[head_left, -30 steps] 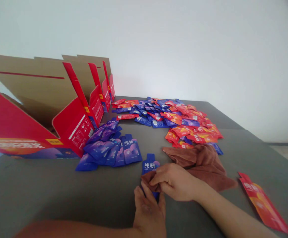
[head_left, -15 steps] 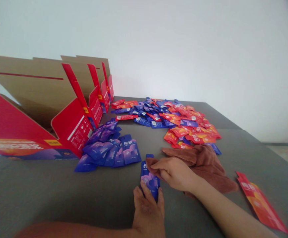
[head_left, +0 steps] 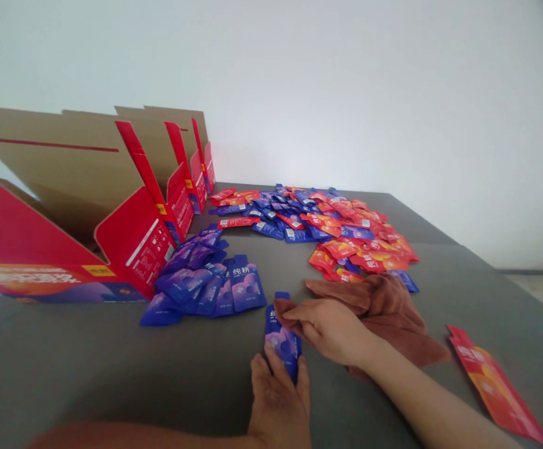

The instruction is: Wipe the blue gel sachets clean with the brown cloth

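Cloth contact just shifted up the blue-purple spouch-shaped pouch (head_left: pixel 281 340); looks like I'm now on its upper lettering. Pouch lies on the grey table (head_left: pixel 196 386) in front of me. My right hand (head_left: pixel 334 330) has the brown cloth (head_left: pixel 393 312) pinched tight by a corner; left hand (head_left: pixel 278 399), fingers spread, steadies the lower end. Versus a second ago: mid-front artwork's uncovered.

The blue pouch (head_left: pixel 287 340) bears purple cloud-like shapes and white characters; the cloth (head_left: pixel 391 312) is plain brown, the red pouch (head_left: pixel 496 386) patterned in orange, the bench (head_left: pixel 182 374) grey, the wall (head_left: pixel 322 93) white.
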The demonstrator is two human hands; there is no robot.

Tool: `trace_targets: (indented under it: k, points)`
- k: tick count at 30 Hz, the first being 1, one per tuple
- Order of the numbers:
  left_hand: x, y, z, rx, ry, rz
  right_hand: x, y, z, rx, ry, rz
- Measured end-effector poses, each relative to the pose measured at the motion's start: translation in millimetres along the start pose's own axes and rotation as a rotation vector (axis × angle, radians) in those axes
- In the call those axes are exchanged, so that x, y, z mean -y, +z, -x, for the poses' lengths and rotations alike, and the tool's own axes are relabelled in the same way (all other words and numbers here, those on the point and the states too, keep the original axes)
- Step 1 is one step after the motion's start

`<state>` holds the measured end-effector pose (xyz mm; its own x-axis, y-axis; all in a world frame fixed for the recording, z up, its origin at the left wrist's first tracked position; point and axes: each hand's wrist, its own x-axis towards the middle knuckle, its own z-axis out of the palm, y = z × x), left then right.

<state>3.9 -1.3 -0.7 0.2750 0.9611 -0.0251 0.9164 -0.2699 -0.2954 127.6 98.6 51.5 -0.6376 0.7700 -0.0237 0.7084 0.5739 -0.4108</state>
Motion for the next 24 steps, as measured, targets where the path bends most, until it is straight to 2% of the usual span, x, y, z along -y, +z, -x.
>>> trace_targets:
  k: [2, 5, 11, 15, 18, 20, 24]
  points:
    - [0, 2.0, 0, -0.018, 0.004, 0.001, -3, 0, -1, -0.016, 0.073, 0.037]
    - [1, 1.8, 0, -0.043, -0.003, 0.005, -5, 0, -1, -0.019, 0.079, 0.057]
    - [4, -3.4, -2, -0.103, -0.060, 0.096, 6, 0, 4, 0.029, -0.110, 0.049]
    - [4, -4.1, -1, -0.097, -0.059, 0.116, 15, -4, 7, 0.117, -0.237, 0.025]
    - [4, -4.0, 0, -0.087, -0.058, 0.106, 15, -5, 7, 0.160, -0.278, -0.014]
    - [4, -3.9, 0, -0.086, -0.057, 0.098, 12, -4, 5, 0.128, -0.243, -0.017]
    - [4, -3.4, 0, -0.105, -0.049, 0.085, 1, 1, 0, 0.002, -0.073, 0.009]
